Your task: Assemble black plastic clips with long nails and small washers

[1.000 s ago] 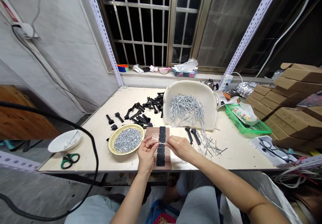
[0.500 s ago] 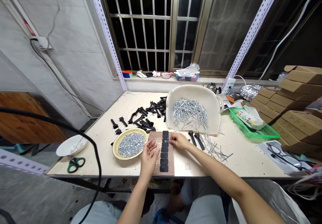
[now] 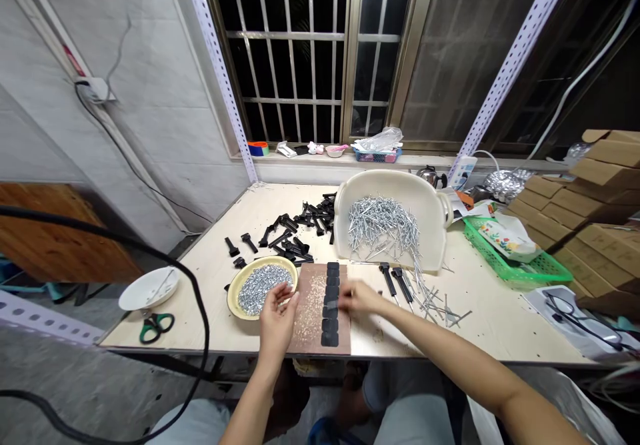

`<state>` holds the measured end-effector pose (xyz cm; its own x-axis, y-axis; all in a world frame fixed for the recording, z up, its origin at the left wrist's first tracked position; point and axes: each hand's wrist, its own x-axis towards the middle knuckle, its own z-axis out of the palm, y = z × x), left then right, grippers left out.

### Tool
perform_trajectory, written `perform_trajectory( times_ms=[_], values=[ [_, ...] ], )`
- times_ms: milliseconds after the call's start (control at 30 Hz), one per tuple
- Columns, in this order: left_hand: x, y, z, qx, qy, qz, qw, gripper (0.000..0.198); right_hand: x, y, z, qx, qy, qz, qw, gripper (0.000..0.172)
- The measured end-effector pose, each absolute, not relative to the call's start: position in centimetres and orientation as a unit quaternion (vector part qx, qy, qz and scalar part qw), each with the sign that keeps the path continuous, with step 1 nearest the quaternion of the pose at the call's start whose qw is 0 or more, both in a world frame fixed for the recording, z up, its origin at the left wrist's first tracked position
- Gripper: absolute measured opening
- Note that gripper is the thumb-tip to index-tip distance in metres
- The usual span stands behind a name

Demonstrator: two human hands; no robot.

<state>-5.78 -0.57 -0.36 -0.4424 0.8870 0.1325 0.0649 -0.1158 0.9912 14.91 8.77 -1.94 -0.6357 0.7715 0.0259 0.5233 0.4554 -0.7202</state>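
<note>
My left hand (image 3: 276,318) is at the right rim of a yellow bowl (image 3: 233,298) full of small metal pieces (image 3: 263,285), perhaps nuts. Its fingers are loosely curled, with the thumb apart. My right hand (image 3: 359,298), slightly blurred, has its fingertips drawn together at the right edge of a row of flat black pieces (image 3: 330,325). What those fingertips hold, if anything, is hidden. The row lies on a brown board (image 3: 305,343) with pale worn specks. Right of it are two black parts with metal shanks (image 3: 401,285).
A white scoop-shaped tray (image 3: 430,231) holds many metal rods (image 3: 383,221), some spilling toward the front. Black plastic parts (image 3: 287,235) lie behind the bowl. Scissors (image 3: 156,327) and a white dish (image 3: 130,298) are at left, a green basket (image 3: 520,271) at right. A black cable (image 3: 200,311) hangs in front.
My left hand has moved left, off the board to the bowl's rim. My right hand has shifted slightly toward the front along the black row. The view has moved a little.
</note>
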Motion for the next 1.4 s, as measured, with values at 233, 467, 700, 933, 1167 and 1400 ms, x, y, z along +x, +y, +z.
perform_trajectory(
  times_ms=[233,467,700,933,1167,1400],
  values=[
    [-9.6,1.7,-0.5,0.509,0.705,0.46,0.181,0.035,14.4,7.5,-1.6,-0.372,-0.828,0.391,0.149,0.017],
    [-14.1,6.1,-2.1,0.606,0.783,0.128,0.06,0.017,29.2,-3.7,-0.5,-0.339,-0.74,0.579,-0.038,0.025],
    [-13.5,6.0,-1.7,0.596,0.786,0.16,0.027,0.021,34.2,-3.3,1.6,-0.494,-0.804,0.33,-0.001,0.016],
    [-11.6,3.8,0.1,0.451,0.755,0.437,0.189,0.012,27.7,8.2,-0.2,-0.276,-0.96,-0.03,-0.013,0.02],
    [-5.7,1.3,0.5,0.269,0.482,0.638,0.537,0.03,22.3,9.2,-0.4,-0.192,-0.978,-0.064,0.046,0.019],
    [-1.8,0.8,-0.2,0.219,0.345,0.692,0.595,0.039,15.9,3.8,3.4,-0.318,-0.922,-0.014,0.22,0.021]
  ],
)
